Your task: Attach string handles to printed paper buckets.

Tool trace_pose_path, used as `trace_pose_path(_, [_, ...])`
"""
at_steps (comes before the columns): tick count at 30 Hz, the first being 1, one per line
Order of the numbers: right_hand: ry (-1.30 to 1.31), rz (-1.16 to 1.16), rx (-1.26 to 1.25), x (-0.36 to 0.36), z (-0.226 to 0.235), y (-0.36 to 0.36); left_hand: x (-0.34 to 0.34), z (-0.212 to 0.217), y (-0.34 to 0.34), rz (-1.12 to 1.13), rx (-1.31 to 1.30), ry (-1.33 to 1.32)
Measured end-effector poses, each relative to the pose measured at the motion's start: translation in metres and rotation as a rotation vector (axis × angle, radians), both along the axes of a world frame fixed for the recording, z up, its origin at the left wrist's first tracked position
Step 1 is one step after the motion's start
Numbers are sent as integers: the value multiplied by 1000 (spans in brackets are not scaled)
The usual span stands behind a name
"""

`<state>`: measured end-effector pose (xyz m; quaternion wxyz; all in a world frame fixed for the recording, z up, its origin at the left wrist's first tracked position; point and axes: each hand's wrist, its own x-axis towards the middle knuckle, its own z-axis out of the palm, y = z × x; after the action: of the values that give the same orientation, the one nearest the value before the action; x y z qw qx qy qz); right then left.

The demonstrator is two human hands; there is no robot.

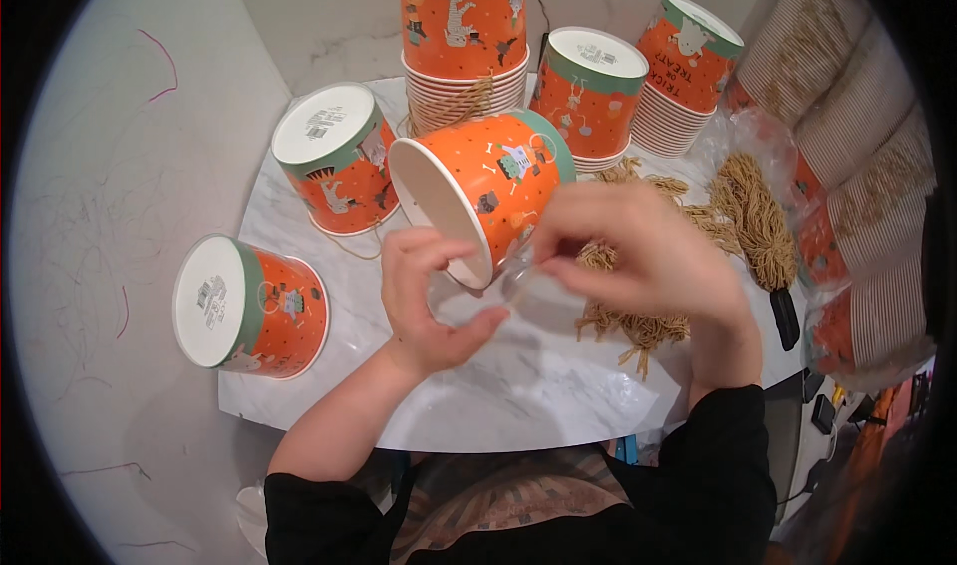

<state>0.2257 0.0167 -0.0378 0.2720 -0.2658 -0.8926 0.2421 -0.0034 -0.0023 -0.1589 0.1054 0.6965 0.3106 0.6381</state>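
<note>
An orange paper bucket [498, 181] with a green band lies on its side in front of me, its white-rimmed mouth turned left. My left hand [429, 301] is beside that mouth, fingers curved and apart from the thumb, with nothing visible in its grasp. My right hand [638, 251], smeared by motion, pinches with thumb and forefinger near the bucket's lower side. A small clear, shiny piece [516, 274] shows at its fingertips; its kind is too blurred to tell. Bundles of tan cord [638, 326] lie under and beside my right hand.
Upside-down buckets stand at the left [284, 311] and back left [334, 166]. Bucket stacks [464, 87] rise behind, others [593, 97] at the back right. A tan cord hank [753, 221] with a black end lies at right, near plastic-wrapped bucket stacks [867, 236]. A wall [130, 216] borders the left.
</note>
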Motion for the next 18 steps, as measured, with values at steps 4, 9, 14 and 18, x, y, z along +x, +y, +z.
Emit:
trace_pose_path(4, [-30, -63, 58, -24, -4, -34, 0, 3, -9, -107, 152, 136])
trace_pose_path(9, [-2, -70, 66, -23, -5, -34, 1, 6, -9, -32, 208, 142])
trace_pose_path(14, [-296, -113, -66, 7, 26, -21, 0, 0, -7, 5, 142, 125])
trace_pose_path(18, [-437, -303, -274, 65, 43, 6, 5, -3, -4, 24, 18, -58])
